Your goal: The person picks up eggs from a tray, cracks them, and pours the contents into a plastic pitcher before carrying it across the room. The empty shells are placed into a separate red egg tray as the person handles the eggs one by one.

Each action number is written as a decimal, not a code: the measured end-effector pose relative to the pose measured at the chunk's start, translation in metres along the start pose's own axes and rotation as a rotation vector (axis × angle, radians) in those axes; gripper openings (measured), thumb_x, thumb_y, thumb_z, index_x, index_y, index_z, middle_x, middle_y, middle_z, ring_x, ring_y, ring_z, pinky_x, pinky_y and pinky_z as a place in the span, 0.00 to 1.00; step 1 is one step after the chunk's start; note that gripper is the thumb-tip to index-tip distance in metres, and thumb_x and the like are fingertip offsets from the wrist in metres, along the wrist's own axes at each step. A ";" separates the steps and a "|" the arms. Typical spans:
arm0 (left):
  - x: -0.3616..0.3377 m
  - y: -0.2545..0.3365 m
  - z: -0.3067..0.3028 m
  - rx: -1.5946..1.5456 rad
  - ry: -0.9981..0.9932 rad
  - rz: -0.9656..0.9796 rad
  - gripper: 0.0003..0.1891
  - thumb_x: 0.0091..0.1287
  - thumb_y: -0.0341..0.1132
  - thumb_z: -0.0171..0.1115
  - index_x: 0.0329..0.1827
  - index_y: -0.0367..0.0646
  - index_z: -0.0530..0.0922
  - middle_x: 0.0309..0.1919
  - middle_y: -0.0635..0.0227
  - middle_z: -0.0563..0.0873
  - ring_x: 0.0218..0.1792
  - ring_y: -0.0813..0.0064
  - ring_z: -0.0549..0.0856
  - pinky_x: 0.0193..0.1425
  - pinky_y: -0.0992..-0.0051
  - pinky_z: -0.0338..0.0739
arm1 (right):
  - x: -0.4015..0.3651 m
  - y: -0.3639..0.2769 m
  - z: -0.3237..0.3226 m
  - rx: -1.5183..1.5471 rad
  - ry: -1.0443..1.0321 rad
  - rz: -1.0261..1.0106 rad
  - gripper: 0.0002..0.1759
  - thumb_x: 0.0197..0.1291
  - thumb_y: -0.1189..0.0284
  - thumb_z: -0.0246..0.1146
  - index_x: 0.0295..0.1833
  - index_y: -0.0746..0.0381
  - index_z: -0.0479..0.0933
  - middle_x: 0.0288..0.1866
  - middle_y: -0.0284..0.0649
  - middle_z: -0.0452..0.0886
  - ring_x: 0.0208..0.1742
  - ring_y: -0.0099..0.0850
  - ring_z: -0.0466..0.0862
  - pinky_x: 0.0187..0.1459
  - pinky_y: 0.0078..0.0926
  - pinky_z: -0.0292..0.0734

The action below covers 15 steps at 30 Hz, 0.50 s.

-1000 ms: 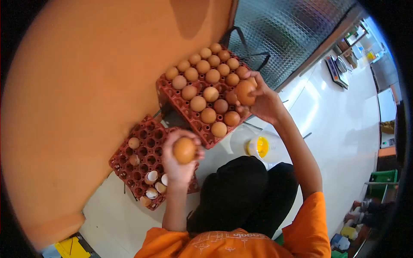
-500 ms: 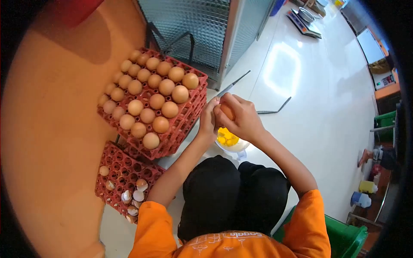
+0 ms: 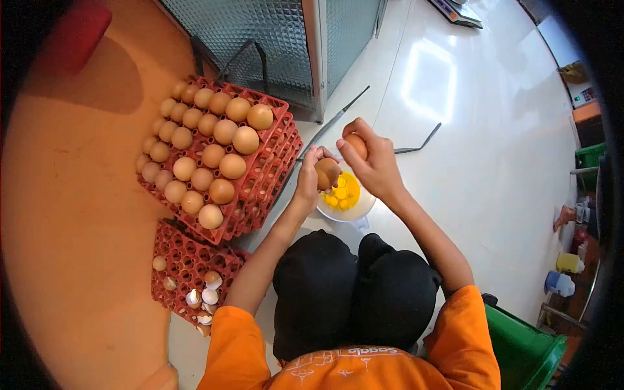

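Note:
Closed around a brown egg [image 3: 327, 173], my left hand [image 3: 311, 184] is above the left rim of a bowl. My right hand [image 3: 376, 162], a little higher and to the right, grips another brown egg [image 3: 356, 147]. The two hands are apart. Below them a white bowl [image 3: 359, 209] holds several yellow yolks [image 3: 341, 192] in liquid. To the left, a stack of red egg trays [image 3: 260, 175] carries many brown eggs [image 3: 221, 191]. A lower red tray [image 3: 179, 250] holds broken white-lined shells [image 3: 209, 296] and a few brown ones.
A glass-panelled cabinet [image 3: 260, 45] stands behind the trays. Dark straps [image 3: 335, 120] lie on the white tiled floor [image 3: 455, 214]. A green bin [image 3: 523, 344] is near my right elbow. A scale [image 3: 458, 12] lies far off; another person's foot [image 3: 564, 218] shows at right.
My hands have moved apart: they were together around an egg, and now each holds one separately. The camera view has shifted slightly.

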State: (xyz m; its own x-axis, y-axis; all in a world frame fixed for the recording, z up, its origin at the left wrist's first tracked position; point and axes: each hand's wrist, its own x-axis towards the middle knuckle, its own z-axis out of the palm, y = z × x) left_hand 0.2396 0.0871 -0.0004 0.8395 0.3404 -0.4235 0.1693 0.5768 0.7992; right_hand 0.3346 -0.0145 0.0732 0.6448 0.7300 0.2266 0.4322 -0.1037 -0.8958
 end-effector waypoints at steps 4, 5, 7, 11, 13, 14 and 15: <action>-0.004 -0.007 0.011 -0.040 0.069 0.019 0.21 0.67 0.58 0.39 0.42 0.51 0.72 0.26 0.73 0.78 0.20 0.82 0.76 0.15 0.83 0.62 | -0.010 0.025 0.019 -0.212 -0.138 -0.140 0.13 0.58 0.65 0.59 0.40 0.62 0.68 0.24 0.44 0.76 0.23 0.30 0.79 0.26 0.24 0.71; -0.004 -0.007 0.006 -0.033 0.026 0.012 0.21 0.68 0.56 0.38 0.41 0.49 0.72 0.28 0.71 0.78 0.21 0.82 0.77 0.16 0.84 0.64 | -0.010 0.029 0.018 -0.057 -0.094 -0.011 0.14 0.58 0.63 0.59 0.41 0.61 0.67 0.23 0.42 0.75 0.22 0.29 0.78 0.23 0.23 0.69; -0.003 -0.005 -0.007 -0.019 -0.056 -0.003 0.21 0.70 0.52 0.37 0.39 0.45 0.72 0.31 0.67 0.79 0.24 0.83 0.78 0.19 0.85 0.67 | -0.006 0.022 0.013 0.256 -0.008 0.247 0.16 0.58 0.60 0.59 0.41 0.59 0.66 0.21 0.39 0.73 0.19 0.27 0.75 0.18 0.20 0.65; -0.009 0.003 -0.010 0.040 -0.089 0.046 0.16 0.69 0.47 0.43 0.39 0.45 0.73 0.34 0.68 0.79 0.26 0.82 0.78 0.21 0.87 0.67 | -0.001 0.018 -0.014 0.895 -0.211 0.854 0.19 0.59 0.54 0.56 0.41 0.57 0.64 0.24 0.37 0.72 0.18 0.22 0.71 0.12 0.13 0.55; -0.009 0.006 -0.010 0.093 -0.106 0.146 0.18 0.67 0.46 0.49 0.52 0.44 0.73 0.37 0.66 0.79 0.24 0.82 0.78 0.20 0.87 0.66 | -0.005 0.031 -0.018 1.140 -0.344 0.899 0.20 0.61 0.55 0.53 0.46 0.61 0.65 0.33 0.40 0.73 0.20 0.22 0.72 0.14 0.13 0.64; -0.010 0.008 -0.010 0.124 -0.115 0.180 0.18 0.66 0.45 0.49 0.53 0.44 0.73 0.38 0.66 0.79 0.25 0.82 0.77 0.20 0.87 0.67 | -0.007 0.038 -0.018 1.237 -0.378 0.894 0.19 0.60 0.58 0.54 0.47 0.62 0.65 0.35 0.40 0.74 0.22 0.23 0.74 0.16 0.14 0.69; -0.013 0.012 -0.009 0.156 -0.123 0.214 0.19 0.66 0.45 0.50 0.54 0.43 0.73 0.39 0.67 0.79 0.26 0.83 0.77 0.21 0.87 0.68 | -0.010 0.043 -0.017 1.335 -0.414 0.888 0.18 0.60 0.60 0.55 0.48 0.62 0.66 0.38 0.41 0.74 0.24 0.23 0.75 0.17 0.15 0.73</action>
State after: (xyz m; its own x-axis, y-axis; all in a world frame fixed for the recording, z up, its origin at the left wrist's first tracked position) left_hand 0.2260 0.0964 0.0103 0.9193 0.3440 -0.1914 0.0514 0.3770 0.9248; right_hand 0.3574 -0.0374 0.0391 0.0835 0.9052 -0.4167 -0.9078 -0.1034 -0.4064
